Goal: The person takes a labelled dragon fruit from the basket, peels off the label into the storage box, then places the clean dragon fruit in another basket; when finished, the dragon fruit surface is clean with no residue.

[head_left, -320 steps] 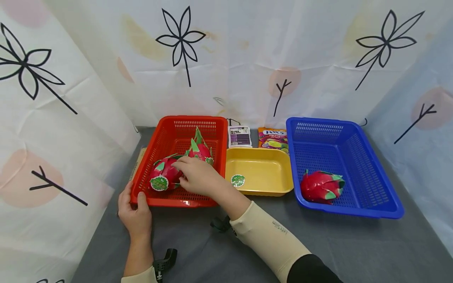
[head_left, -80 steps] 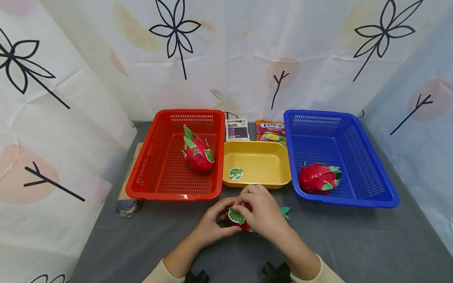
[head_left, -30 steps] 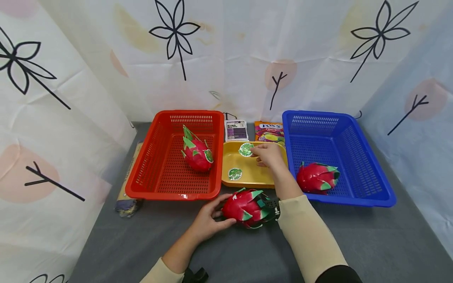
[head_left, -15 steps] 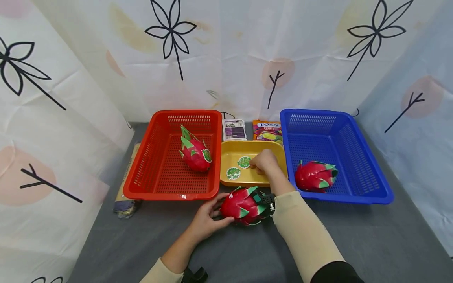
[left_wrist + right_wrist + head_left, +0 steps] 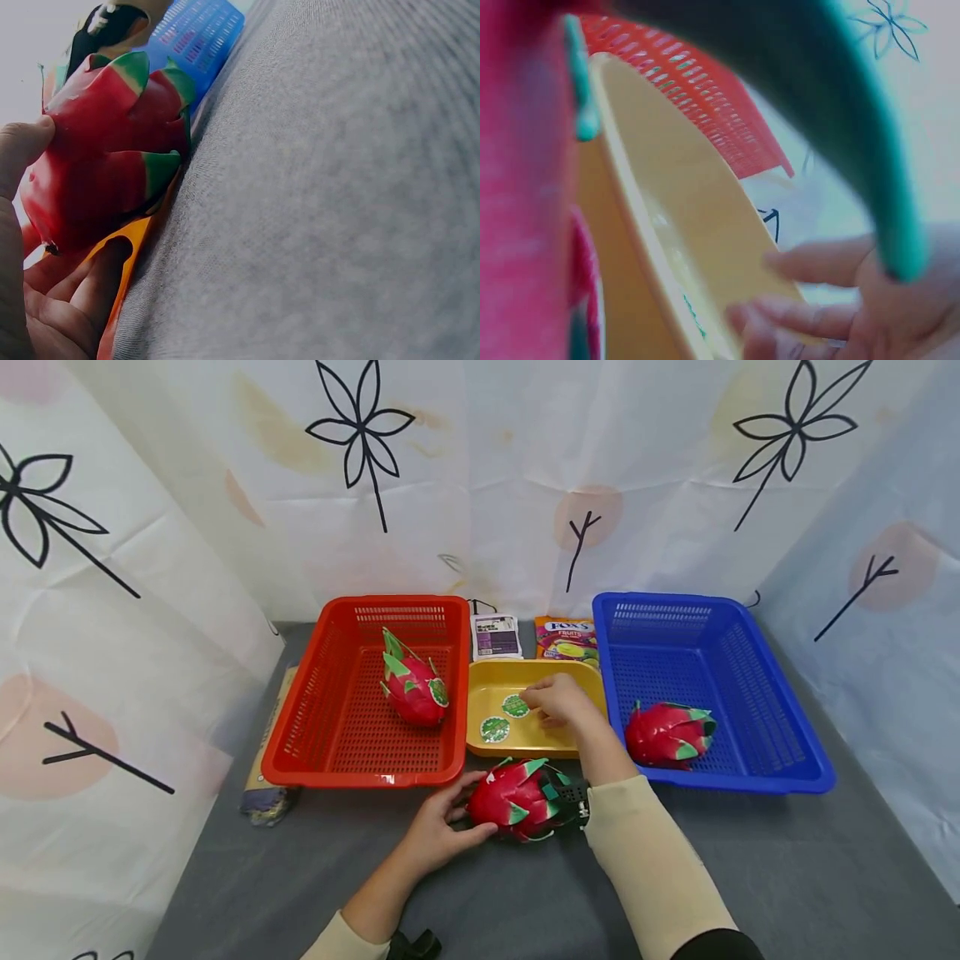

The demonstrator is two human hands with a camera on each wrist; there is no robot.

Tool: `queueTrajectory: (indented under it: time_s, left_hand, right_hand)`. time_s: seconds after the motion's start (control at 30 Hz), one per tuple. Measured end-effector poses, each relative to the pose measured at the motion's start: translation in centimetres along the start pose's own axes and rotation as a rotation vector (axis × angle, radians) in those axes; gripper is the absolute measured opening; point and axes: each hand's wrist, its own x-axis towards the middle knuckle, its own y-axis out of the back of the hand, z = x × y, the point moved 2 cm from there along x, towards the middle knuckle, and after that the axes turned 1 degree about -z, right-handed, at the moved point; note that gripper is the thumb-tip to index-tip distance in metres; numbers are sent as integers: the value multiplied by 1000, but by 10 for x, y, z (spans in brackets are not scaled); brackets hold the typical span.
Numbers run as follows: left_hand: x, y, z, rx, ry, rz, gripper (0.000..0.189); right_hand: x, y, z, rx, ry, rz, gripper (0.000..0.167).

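A red dragon fruit (image 5: 513,802) with green-tipped scales lies on the grey table before the yellow tray (image 5: 480,672). My left hand (image 5: 442,827) holds its left end, thumb on the near side and fingers on the far side; the left wrist view shows the thumb against the skin of the dragon fruit (image 5: 105,150). Inside the tray are two round green-and-white stickers, a rear sticker (image 5: 515,706) and a front sticker (image 5: 495,729). Over the tray my right hand (image 5: 562,702) has its fingertips beside the rear sticker, fingers loosely bent and spread in the right wrist view.
A red basket (image 5: 300,752) on the left contains a stickered dragon fruit (image 5: 416,693). In the blue basket (image 5: 750,777) at right lies another dragon fruit (image 5: 670,733). Behind the tray are a white-and-purple packet (image 5: 495,637) and a candy bag (image 5: 566,637). A long packet (image 5: 270,777) lies far left.
One dragon fruit has come out of the red basket onto the table. My right hand has carried its sticker into the tray, set it down behind the first one and let go.
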Motion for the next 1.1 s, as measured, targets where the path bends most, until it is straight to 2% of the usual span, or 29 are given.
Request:
queueTrajectory:
  time_s: [0.13, 0.27, 0.4, 0.5, 0.73, 1.1]
  left_hand:
    - [0, 0, 1, 12, -8, 0, 64]
    - [0, 1, 2, 13, -6, -1, 66]
    - [0, 1, 2, 13, -12, 2, 66]
    - [0, 0, 2, 11, -16, 2, 67]
    - [-3, 0, 2, 29, -14, 6, 66]
    - [-2, 0, 0, 36, -18, 5, 67]
  right_hand:
    - [-20, 4, -13, -18, 119, -68, 44]
    - [-43, 10, -24, -36, 256, -118, 45]
    - [-66, 18, -31, -49, 397, -110, 43]
    - [-80, 27, -31, -39, 452, -77, 41]
    - [-113, 52, -23, 9, 520, 19, 43]
    - [-162, 104, 19, 111, 767, 291, 33]
